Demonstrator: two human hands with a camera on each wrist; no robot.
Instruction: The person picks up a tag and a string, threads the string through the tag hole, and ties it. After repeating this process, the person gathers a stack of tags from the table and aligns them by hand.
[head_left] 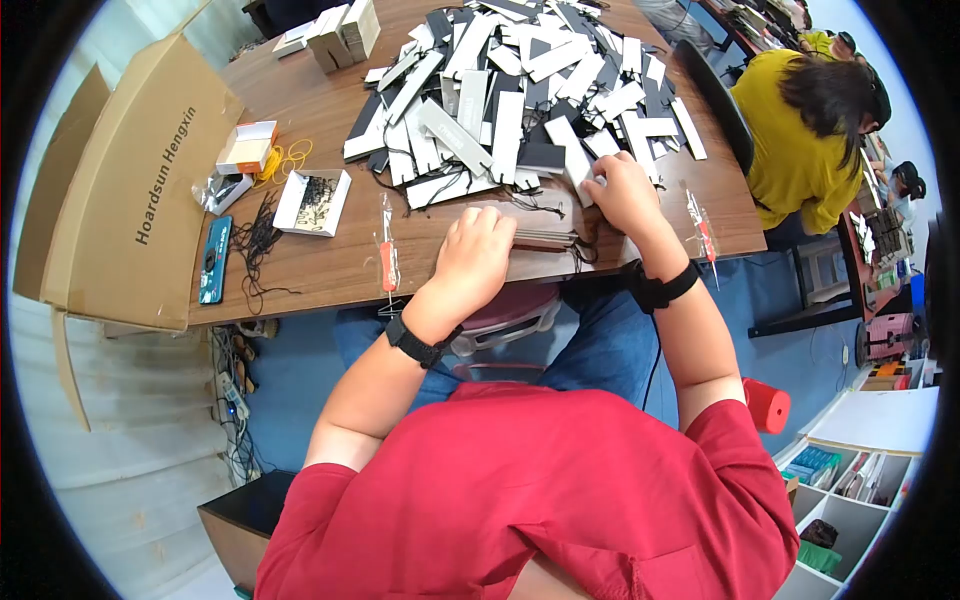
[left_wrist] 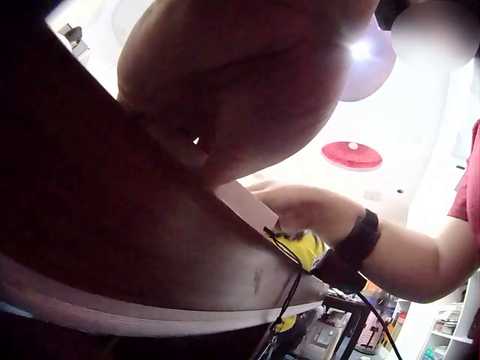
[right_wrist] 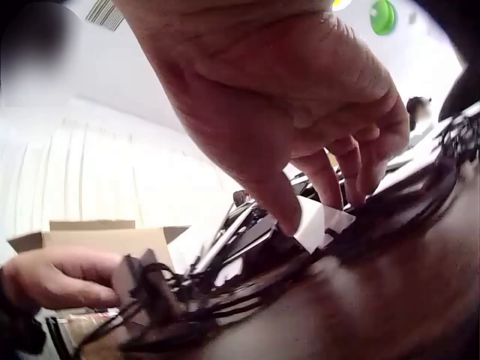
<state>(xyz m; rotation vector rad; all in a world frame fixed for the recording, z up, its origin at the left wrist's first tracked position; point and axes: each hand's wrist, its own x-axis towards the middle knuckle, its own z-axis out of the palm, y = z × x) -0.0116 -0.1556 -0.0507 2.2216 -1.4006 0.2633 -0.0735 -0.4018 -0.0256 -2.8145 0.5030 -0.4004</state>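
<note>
At the table's front edge, the left hand point(head_left: 475, 258) grips the left end of a small stack of flat strips point(head_left: 545, 238) with black cords. In the right wrist view, that hand point(right_wrist: 64, 277) is beside the end of the stack point(right_wrist: 142, 289). The right hand point(head_left: 628, 197) is at the near right side of a large pile of white, grey and black strips point(head_left: 465, 135). Its thumb and fingers pinch a white strip point(right_wrist: 319, 225), clearest in the right wrist view. The left wrist view shows the left hand point(left_wrist: 247, 82) dark and close, its fingertips mostly hidden.
Left on the table point(head_left: 330, 270) are a large cardboard box point(head_left: 150, 190), a white box of small black parts point(head_left: 312, 203), black cords point(head_left: 257, 240) and a teal case point(head_left: 213, 260). Red-handled tools point(head_left: 389, 265) lie beside each hand. A person in yellow point(head_left: 800, 140) sits at right.
</note>
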